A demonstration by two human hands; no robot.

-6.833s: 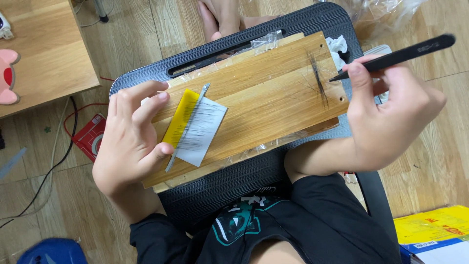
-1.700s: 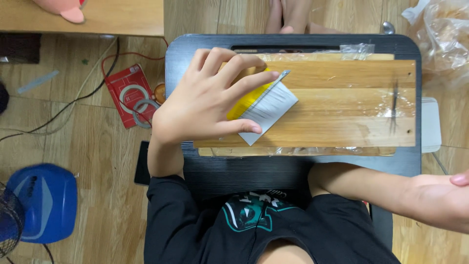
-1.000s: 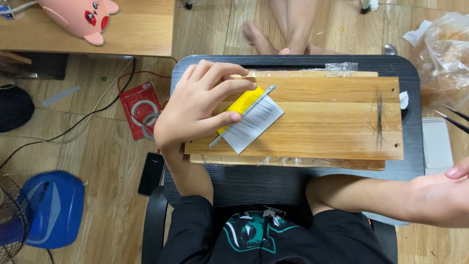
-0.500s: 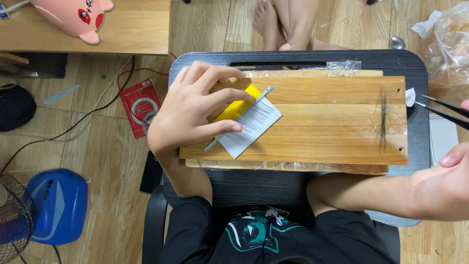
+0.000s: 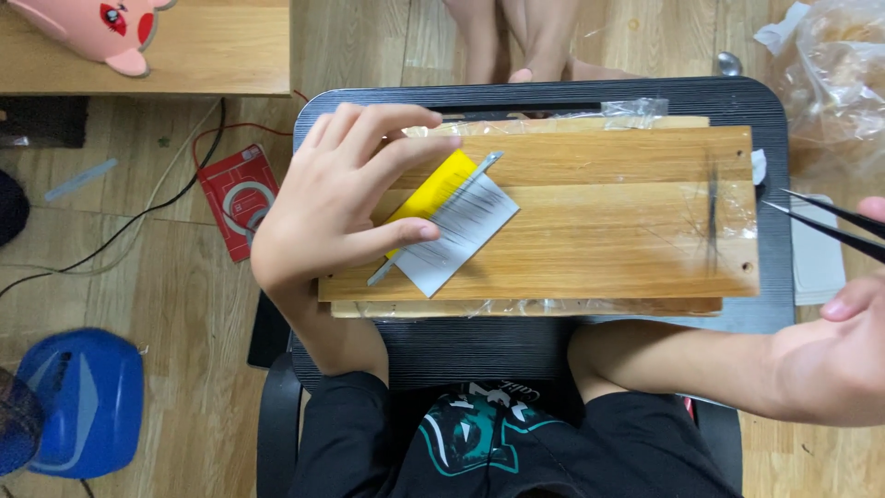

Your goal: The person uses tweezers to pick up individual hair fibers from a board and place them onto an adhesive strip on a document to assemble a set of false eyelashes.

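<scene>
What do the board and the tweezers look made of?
Board: wood, by its grain and honey tone, with clear plastic film showing crinkly and glossy at its edges. Tweezers in the right hand: thin, dark and rigid, probably coated metal.

Pale wooden floor (image 5: 184,277) with cables, a low wooden table (image 5: 221,55) at upper left.

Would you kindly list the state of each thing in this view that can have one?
Left hand: flat, fingers spread, pressing on the card.
Yellow and white card: flat on the board, partly covered.
Wooden board: flat on the black tray, film-wrapped.
Right hand: off the board, holding the tweezers.
Black tweezers: tips slightly apart, holding nothing.
Strands: lying loose on the board.
</scene>
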